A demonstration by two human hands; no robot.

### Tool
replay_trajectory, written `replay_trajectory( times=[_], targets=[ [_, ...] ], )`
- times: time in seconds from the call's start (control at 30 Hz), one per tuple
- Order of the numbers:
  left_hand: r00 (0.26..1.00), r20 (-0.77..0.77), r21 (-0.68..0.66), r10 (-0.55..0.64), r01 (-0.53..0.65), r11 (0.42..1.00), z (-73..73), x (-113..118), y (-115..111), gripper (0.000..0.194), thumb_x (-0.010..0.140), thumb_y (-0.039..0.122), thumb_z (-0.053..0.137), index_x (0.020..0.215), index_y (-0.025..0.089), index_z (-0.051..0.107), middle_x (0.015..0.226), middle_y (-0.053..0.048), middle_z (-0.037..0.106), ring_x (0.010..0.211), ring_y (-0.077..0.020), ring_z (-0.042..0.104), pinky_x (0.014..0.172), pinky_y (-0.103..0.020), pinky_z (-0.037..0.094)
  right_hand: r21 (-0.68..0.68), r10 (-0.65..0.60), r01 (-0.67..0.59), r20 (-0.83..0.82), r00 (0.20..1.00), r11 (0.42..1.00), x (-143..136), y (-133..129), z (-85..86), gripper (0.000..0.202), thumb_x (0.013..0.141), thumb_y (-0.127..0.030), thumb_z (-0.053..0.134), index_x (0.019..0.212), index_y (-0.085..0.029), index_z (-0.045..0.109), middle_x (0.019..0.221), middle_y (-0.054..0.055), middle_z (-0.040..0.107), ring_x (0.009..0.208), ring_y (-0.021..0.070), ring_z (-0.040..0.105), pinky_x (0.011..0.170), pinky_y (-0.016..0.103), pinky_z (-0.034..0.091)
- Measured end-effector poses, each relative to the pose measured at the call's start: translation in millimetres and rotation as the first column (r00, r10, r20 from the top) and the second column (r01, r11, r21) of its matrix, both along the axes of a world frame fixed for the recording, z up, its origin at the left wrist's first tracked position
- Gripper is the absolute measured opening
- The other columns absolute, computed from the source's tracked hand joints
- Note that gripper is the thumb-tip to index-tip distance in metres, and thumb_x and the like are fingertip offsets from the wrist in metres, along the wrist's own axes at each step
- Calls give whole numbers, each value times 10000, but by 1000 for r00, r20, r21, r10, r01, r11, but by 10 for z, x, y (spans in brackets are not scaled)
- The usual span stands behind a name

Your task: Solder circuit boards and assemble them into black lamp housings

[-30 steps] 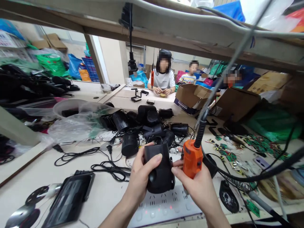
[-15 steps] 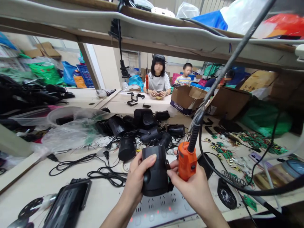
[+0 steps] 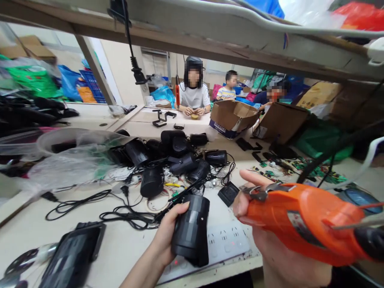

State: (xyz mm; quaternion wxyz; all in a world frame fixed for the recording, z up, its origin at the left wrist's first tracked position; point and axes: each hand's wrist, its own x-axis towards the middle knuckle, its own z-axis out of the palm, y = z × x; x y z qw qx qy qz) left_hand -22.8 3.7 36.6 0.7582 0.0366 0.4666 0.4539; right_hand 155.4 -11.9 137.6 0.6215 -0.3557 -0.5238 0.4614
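My left hand (image 3: 168,230) is wrapped round a black cylindrical lamp-like housing (image 3: 192,228), held tilted above the front of the bench. A small screw-like dot shows on the side bracket of the housing. My right hand (image 3: 282,256) grips an orange electric screwdriver (image 3: 303,218), raised close to the camera at the right and apart from the housing. A metal hook sits at the end of the screwdriver near my fingers; its bit is not visible. Beneath the housing lies a white power strip (image 3: 220,244) with red lights.
Several black housings (image 3: 151,182) with cords are heaped mid-bench. Coiled black cables (image 3: 126,216) and a flat black panel lamp (image 3: 72,256) lie left. Green circuit boards (image 3: 303,164) are scattered right. An open carton (image 3: 234,116) stands behind; people sit across. A shelf beam (image 3: 210,36) crosses overhead.
My right hand has drawn the screwdriver away from the housing, to the right and closer to the camera, turning it sideways. My left hand has lowered and turned the housing slightly.
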Motion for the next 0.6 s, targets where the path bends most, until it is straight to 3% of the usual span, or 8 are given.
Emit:
replay_trajectory(
  times=[0.17,0.27,0.43,0.6],
  targets=[
    [999,-44,-19,3,-4,1000,-64,61,26,234,848,308,598,769,96,660,589,-79,676,456,-161,604,462,-246,485,2,129,-130,-146,981,991,-102,85,18,869,629,-849,590,1186,-184,651,716,48,621,593,190,540,517,308,451],
    [1000,-20,-21,3,-4,1000,-95,67,43,249,845,319,602,786,86,669,620,-100,696,479,-172,625,483,-255,503,15,126,-126,-192,973,992,-108,131,-33,872,656,-870,543,1223,-214,634,747,50,636,622,195,551,533,309,458],
    [1000,9,-26,-7,7,1000,-128,65,42,270,827,329,625,737,78,667,605,-108,690,467,-168,622,472,-247,502,97,123,-98,-298,947,990,-98,108,-45,822,714,-908,349,1030,-244,716,571,15,567,511,185,519,513,316,437],
    [1000,1,-10,-16,16,1000,-132,59,26,262,823,329,628,727,88,665,607,-103,694,462,-158,619,466,-237,503,133,167,-129,-340,925,983,-137,55,-13,773,735,-882,374,974,-253,754,539,29,587,493,187,527,519,325,439]
  ],
)
